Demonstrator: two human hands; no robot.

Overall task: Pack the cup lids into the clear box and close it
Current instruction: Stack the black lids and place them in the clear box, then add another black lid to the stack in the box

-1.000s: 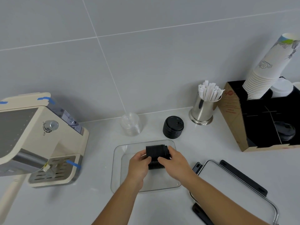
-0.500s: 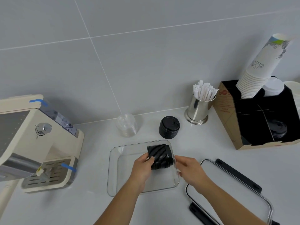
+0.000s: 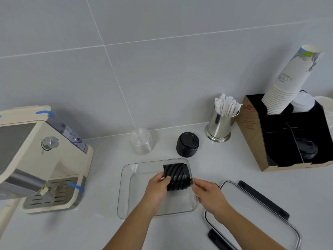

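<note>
Black lid stack [image 3: 177,176] gripped by left hand [image 3: 157,186] inside clear box [image 3: 126,195]; right hand [image 3: 209,193] loosely curled, empty.

Box: clear rectangular plastic box [image 3: 126,177], glossy, see-through walls.
Lids in my grip: ribbed black plastic lid stack [image 3: 177,175], matt, ridged.
Spare lids: second black plastic lid stack [image 3: 188,147], slight sheen on top.
Cups: clear plastic cup stack [image 3: 141,140], glossy.
Holder: polished steel cylinder [image 3: 220,127], mirror-bright.
Sachets: white paper sticks [image 3: 226,106], matt.
Organiser: brown cardboard caddy [image 3: 249,130], dull.
Counter: white smooth countertop [image 3: 225,163].
</note>
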